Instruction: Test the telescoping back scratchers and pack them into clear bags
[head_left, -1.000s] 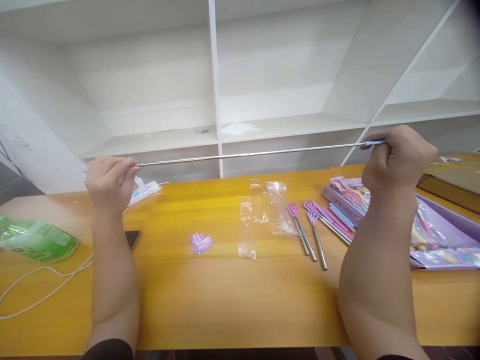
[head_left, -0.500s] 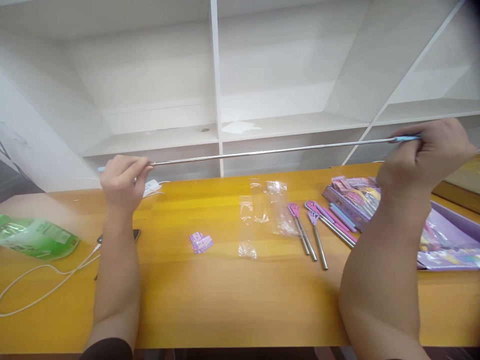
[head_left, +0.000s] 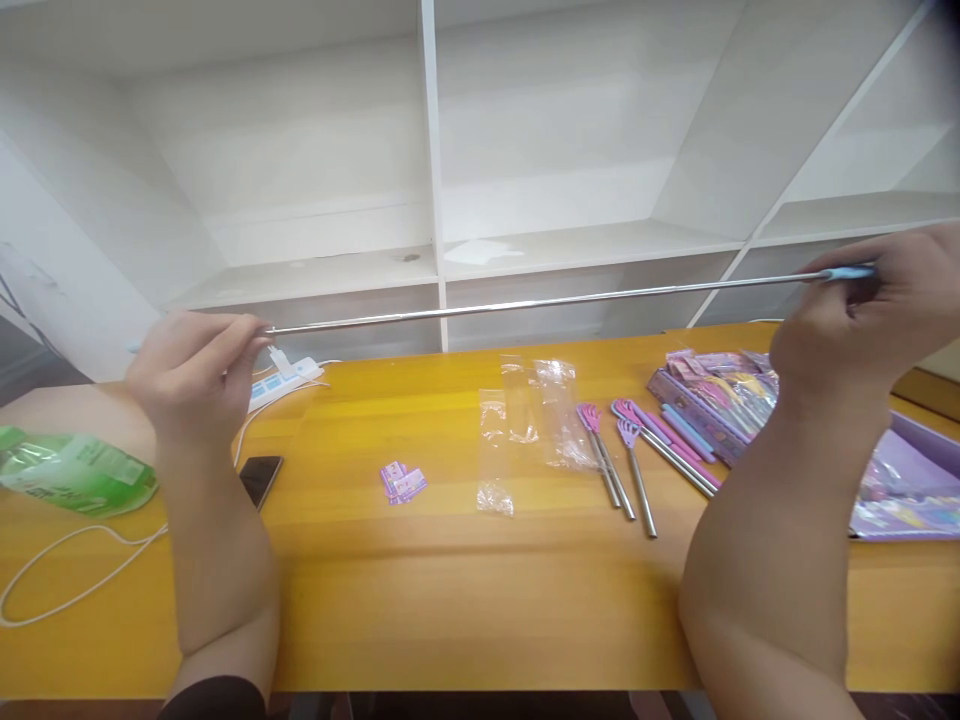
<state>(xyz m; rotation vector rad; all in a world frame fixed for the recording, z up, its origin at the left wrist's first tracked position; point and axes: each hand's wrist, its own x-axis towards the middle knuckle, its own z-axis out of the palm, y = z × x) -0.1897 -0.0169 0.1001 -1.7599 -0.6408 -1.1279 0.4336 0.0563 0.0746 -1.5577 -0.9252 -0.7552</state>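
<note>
An extended telescopic back scratcher (head_left: 525, 303) stretches nearly level between my hands above the table, its thin metal rod fully in view. My left hand (head_left: 195, 370) is closed round one end, where a bit of light blue pokes out behind the fist. At the other end my right hand (head_left: 885, 290) grips a light blue part, mostly hidden by the fingers. Below lie more back scratchers (head_left: 636, 470) with pink and purple claw heads and metal rods, beside coloured handle tubes (head_left: 686, 430). Clear plastic sleeves (head_left: 495, 450) and small purple cards (head_left: 405, 482) rest on the tabletop.
On the right stand purple display boxes (head_left: 930, 450) with packaged pieces. A power strip (head_left: 289, 380), a phone (head_left: 261, 478), a white cable (head_left: 75, 600) and a green pouch (head_left: 82, 475) lie left on the wooden table (head_left: 450, 620). White shelving (head_left: 555, 130) rises behind.
My hands have moved further apart, left hand leftward and right hand rightward, and the rod between them has grown longer. More of the power strip and phone now shows.
</note>
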